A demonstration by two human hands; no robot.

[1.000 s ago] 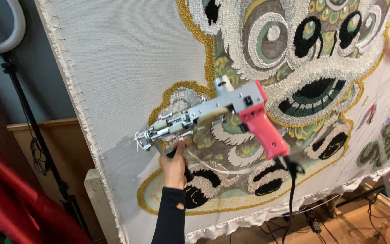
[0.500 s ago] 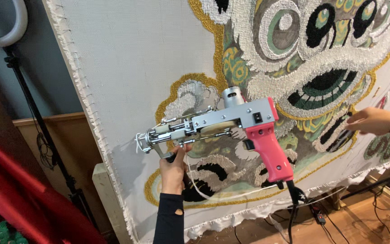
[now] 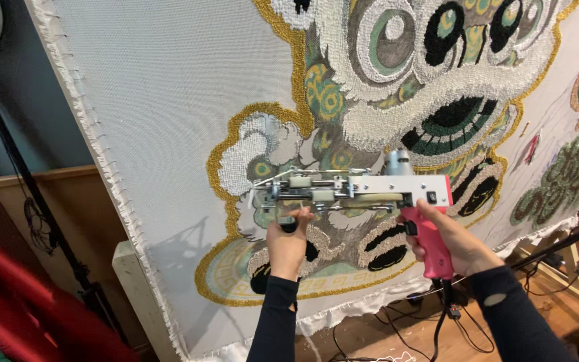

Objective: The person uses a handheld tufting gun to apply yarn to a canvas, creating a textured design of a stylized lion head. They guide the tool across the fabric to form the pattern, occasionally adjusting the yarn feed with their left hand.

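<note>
A: Backdrop: pale cloth (image 3: 169, 100) stretched on a frame, filling most of the view. A tufted lion-face design (image 3: 423, 80) in white, green, black and gold sits upper right. Grey wall and a dark stand (image 3: 28, 194) at left, wooden floor (image 3: 370, 335) with cables lower right.

B: Item in hand?

A: Tufting gun (image 3: 350, 191), centre of frame, lying level in front of the cloth with its needle end pointing left. Metal body, pink grip, cord (image 3: 440, 322) hanging from the grip's base.

B: Hands?

A: Left hand (image 3: 288, 241), lower centre, closed around the front handle under the metal works. Right hand (image 3: 447, 241), right of centre, wrapped shut on the pink grip, forefinger up near the trigger. Both sleeves dark.

B: Handling notes?

A: Judged rigid and fairly heavy for its size, front-loaded by the metal mechanism, so a two-point hold suits it: rear grip and front handle. Keep fingers off the exposed moving parts and needle. Cloth looks taut but yielding, and the pile soft.
</note>
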